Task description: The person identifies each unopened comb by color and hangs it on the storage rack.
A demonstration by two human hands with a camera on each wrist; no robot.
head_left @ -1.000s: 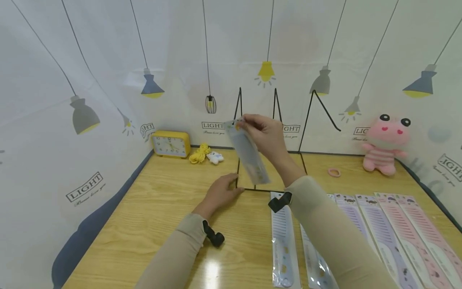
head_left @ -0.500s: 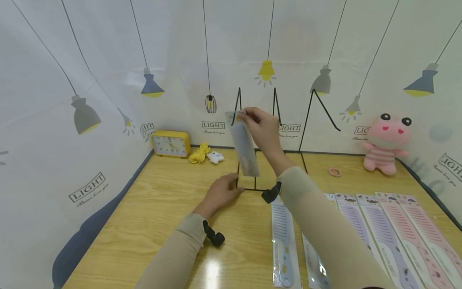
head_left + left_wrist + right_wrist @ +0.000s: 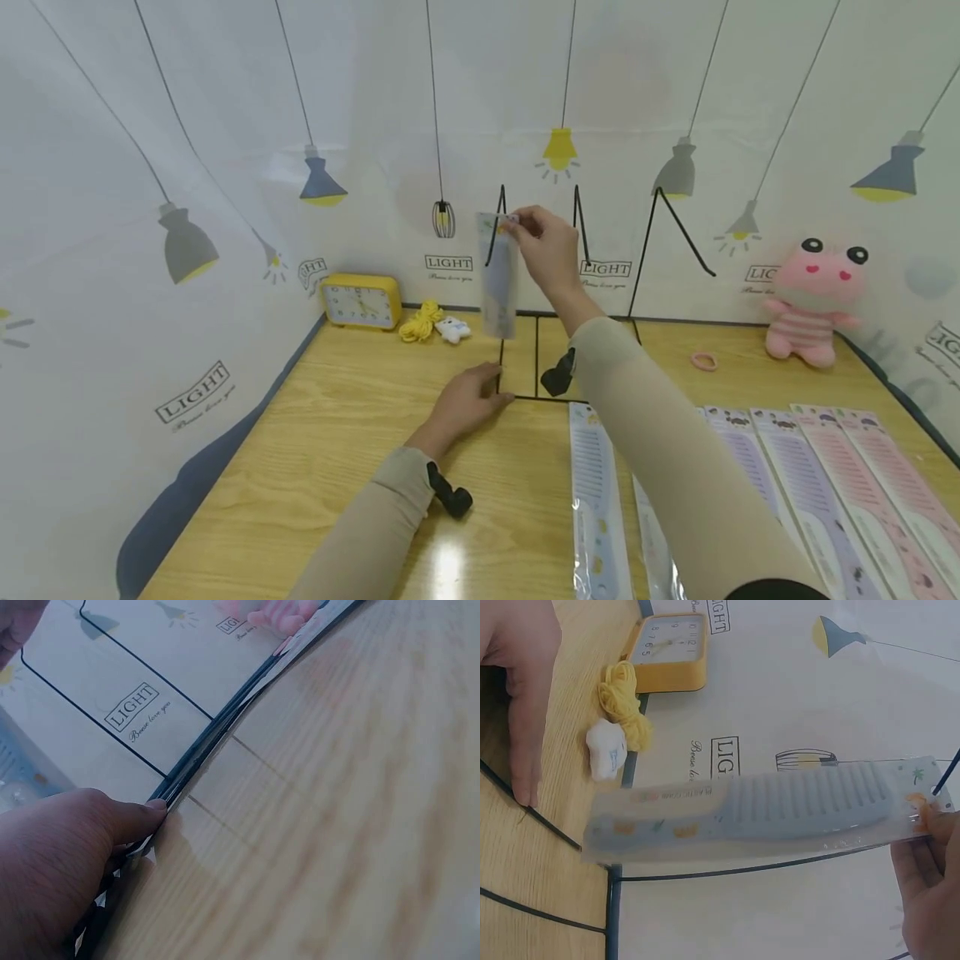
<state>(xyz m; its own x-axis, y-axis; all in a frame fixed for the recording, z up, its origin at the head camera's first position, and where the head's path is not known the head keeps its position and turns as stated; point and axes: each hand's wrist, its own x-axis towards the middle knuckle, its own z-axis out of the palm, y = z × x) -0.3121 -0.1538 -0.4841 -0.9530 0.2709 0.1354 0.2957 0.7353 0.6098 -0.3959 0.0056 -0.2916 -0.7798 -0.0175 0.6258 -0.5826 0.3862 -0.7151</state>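
Note:
My right hand [image 3: 551, 254] pinches the top corner of a clear-packed blue comb [image 3: 498, 292], which hangs nearly upright at the left hook [image 3: 503, 196] of a black wire rack [image 3: 551, 400]. In the right wrist view the hook's wire meets the printed header of the packed comb [image 3: 802, 806], beside my right fingertips [image 3: 926, 840]; whether it passes through the hole I cannot tell. My left hand [image 3: 465, 400] grips the rack's front left base corner. The left wrist view shows the thumb of my left hand [image 3: 67, 855] on the dark wire, other fingers mostly hidden.
Packed combs, blue [image 3: 600, 500], purple [image 3: 813, 500] and pink [image 3: 862, 492], lie at the front right, partly under my right sleeve. A yellow clock [image 3: 362, 301], yellow cord [image 3: 422, 322] and white figure [image 3: 453, 329] stand back left; a pink ring [image 3: 704, 361] and plush toy [image 3: 813, 300] back right.
My right hand has risen slightly, and the comb it holds has swung from a slant to nearly upright at the left hook. My left hand has stayed on the rack's base.

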